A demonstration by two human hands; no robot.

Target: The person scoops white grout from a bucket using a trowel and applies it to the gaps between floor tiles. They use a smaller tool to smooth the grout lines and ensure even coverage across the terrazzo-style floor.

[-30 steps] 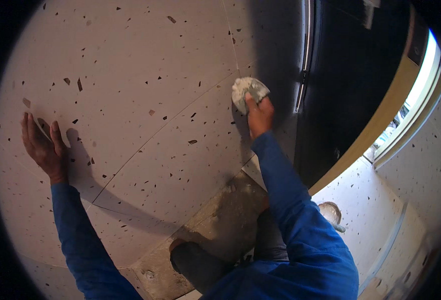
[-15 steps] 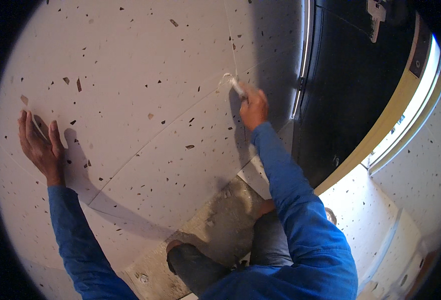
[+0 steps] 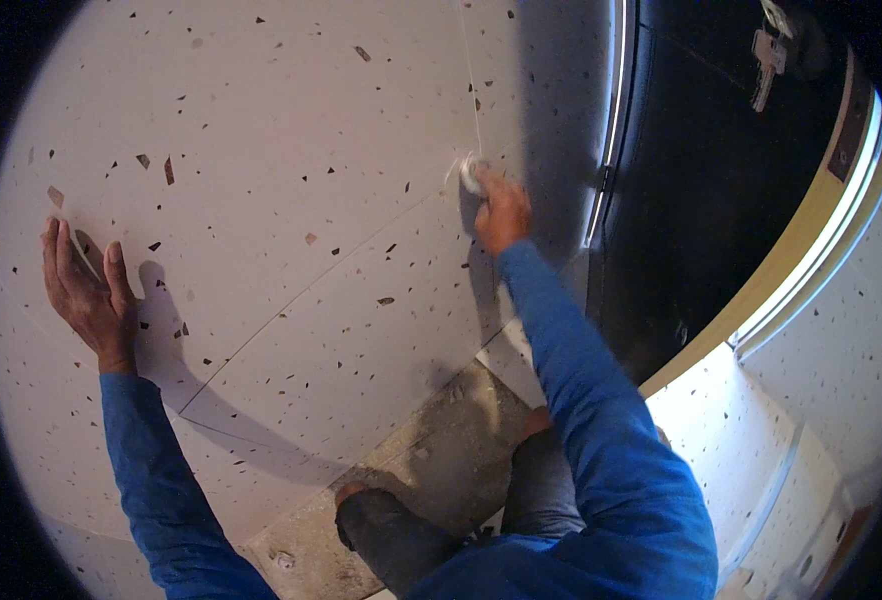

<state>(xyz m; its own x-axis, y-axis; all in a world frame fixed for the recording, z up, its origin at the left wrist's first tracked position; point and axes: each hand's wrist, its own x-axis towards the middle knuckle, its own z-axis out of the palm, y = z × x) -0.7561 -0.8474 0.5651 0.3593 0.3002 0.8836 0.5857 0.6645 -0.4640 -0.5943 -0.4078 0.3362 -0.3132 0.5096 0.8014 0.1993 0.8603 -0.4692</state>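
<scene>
My left hand (image 3: 93,305) lies against the pale speckled wall tile (image 3: 261,130) at the left, its fingers stretched out and nothing in it. My right hand (image 3: 504,215) is closed round a small white object (image 3: 472,174), pressed to the wall where the tile joints meet. Its exact kind I cannot make out, since the fingers cover part of it. A wet-looking whitish smear (image 3: 450,170) shows on the tile just left of it. One thin joint (image 3: 311,272) slants down to the left from there.
A dark door (image 3: 701,190) with keys (image 3: 766,68) hanging from its lock stands at the right, close to my right arm. Bare, dusty floor (image 3: 431,440) lies below the wall, around my knees. Bright light falls on the tiles (image 3: 731,430) past the door's edge.
My right hand has shifted slightly down and left, and the white object is now turned more upright. The left hand keeps its place on the wall. The whole view has moved a little.
</scene>
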